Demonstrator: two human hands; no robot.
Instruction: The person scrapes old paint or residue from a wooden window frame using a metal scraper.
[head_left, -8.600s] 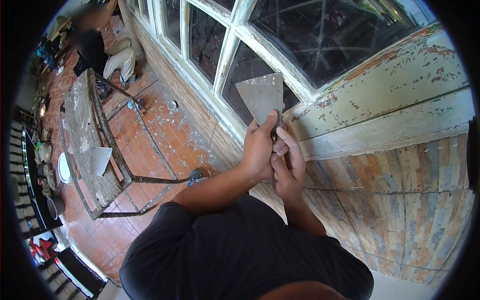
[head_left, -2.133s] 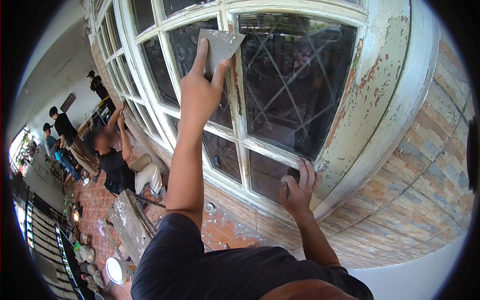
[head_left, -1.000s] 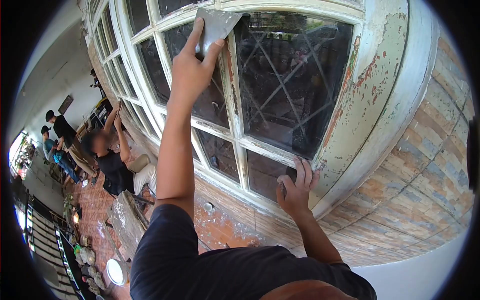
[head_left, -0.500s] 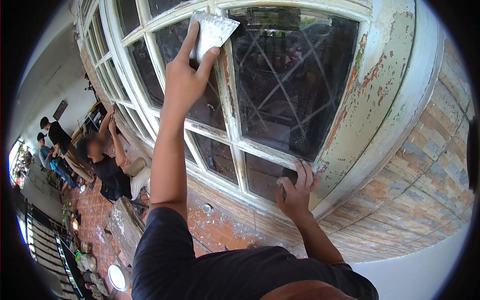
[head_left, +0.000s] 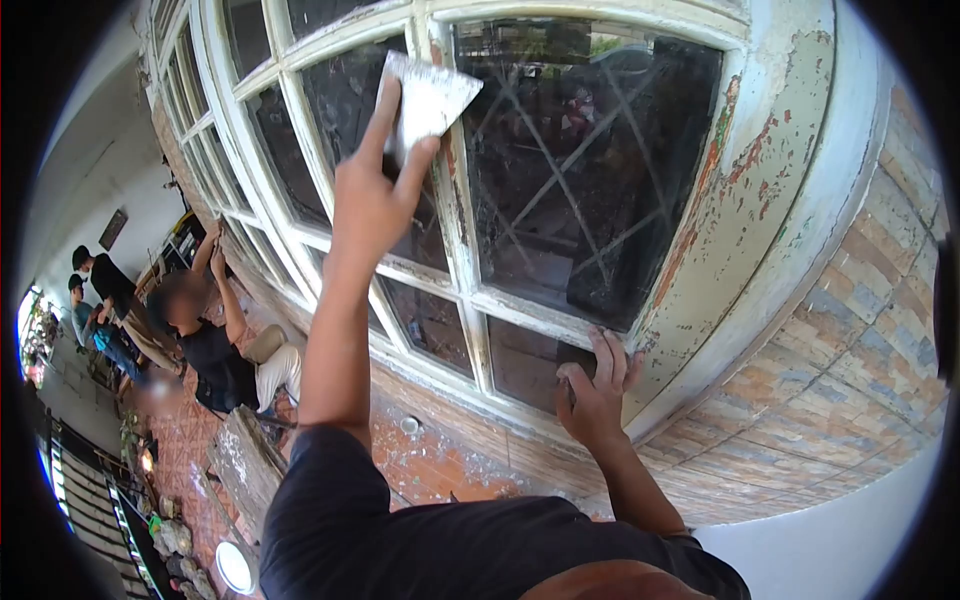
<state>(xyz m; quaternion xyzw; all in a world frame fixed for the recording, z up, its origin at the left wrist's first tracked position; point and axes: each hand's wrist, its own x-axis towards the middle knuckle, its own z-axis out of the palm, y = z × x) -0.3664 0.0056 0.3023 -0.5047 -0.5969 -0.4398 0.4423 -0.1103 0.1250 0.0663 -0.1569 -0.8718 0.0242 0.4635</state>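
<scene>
My left hand (head_left: 375,195) is closed on a flat metal scraper (head_left: 430,98), its wide blade smeared with pale paint. The index finger lies along one side and the thumb presses near the lower edge. The blade is over the upright bar (head_left: 458,215) of the white window frame, where paint is worn down to reddish brown. Lower and to the right, my right hand (head_left: 594,398) rests with fingers apart on the lower rail by the frame's corner. It holds nothing that I can see. Dark glass panes (head_left: 590,170) fill the frame between the hands.
Peeling paint covers the wide right jamb (head_left: 755,190), beside a stone-tiled wall (head_left: 820,360). Below are a can (head_left: 410,425), scattered paint flakes and a worn wooden bench (head_left: 240,455). A seated person (head_left: 225,355) reaches toward the window at left; other people stand behind.
My left hand and the scraper have moved down along the upright bar. My right hand stays at the same corner. The view has shifted slightly.
</scene>
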